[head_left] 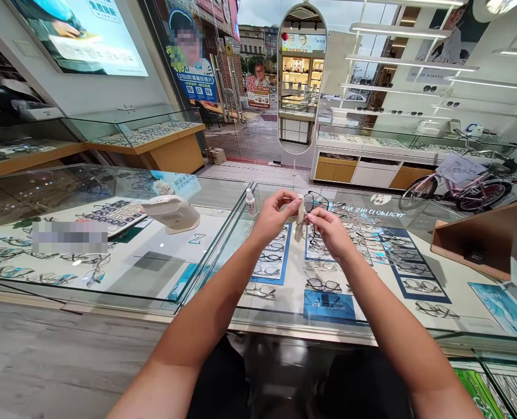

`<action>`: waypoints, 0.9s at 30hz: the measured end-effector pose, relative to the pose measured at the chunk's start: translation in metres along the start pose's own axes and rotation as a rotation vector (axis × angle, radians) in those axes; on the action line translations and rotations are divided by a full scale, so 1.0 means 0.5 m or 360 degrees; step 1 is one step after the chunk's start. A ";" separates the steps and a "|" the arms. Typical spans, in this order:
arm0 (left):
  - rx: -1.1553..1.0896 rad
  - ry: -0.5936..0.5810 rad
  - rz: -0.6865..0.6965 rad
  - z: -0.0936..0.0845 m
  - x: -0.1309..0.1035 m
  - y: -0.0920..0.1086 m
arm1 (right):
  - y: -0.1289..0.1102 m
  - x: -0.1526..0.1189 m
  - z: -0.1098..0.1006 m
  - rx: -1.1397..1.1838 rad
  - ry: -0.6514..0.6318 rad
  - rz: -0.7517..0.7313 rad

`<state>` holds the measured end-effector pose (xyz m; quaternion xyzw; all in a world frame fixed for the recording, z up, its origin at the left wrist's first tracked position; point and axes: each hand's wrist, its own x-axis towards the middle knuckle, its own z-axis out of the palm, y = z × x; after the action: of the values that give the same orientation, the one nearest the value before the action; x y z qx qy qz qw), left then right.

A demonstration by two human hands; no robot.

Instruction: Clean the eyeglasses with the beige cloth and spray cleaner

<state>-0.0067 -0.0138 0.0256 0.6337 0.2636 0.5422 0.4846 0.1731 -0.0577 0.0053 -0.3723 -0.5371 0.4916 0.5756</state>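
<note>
Above the glass counter, my left hand (280,212) pinches a pale cream cleaning cloth (299,221) folded over part of a pair of glasses. My right hand (328,230) grips the same dark, thin-rimmed eyeglasses (311,201) with thumb and forefinger. The two hands are close together, with the cloth between them. Part of the frame is hidden by fingers and cloth, and it overlaps other glasses behind it. A small white spray bottle (250,202) stands upright on the glass just left of my left hand.
Rows of eyeglasses lie inside the glass display case (223,317). To the left are a white scanner-like device (171,212) and a keyboard (121,215). A brown wooden stand (471,247) sits at the right. Beyond are an oval mirror (280,87) and a pink bicycle (454,183).
</note>
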 end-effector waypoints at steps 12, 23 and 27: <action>0.0134 0.0243 -0.0143 0.006 -0.004 -0.006 | 0.007 -0.007 0.022 -0.0027 -0.0127 -0.0037; -0.0241 -0.0262 -0.0497 0.003 -0.002 -0.019 | 0.008 -0.006 0.018 0.0027 -0.0195 -0.0005; -0.0680 -0.0320 -0.0472 0.014 -0.004 -0.023 | 0.010 -0.002 0.016 0.0158 -0.0108 0.0166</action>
<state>0.0018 -0.0134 0.0147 0.5224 0.1837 0.4430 0.7050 0.1646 -0.0585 0.0014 -0.3538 -0.5112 0.5592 0.5484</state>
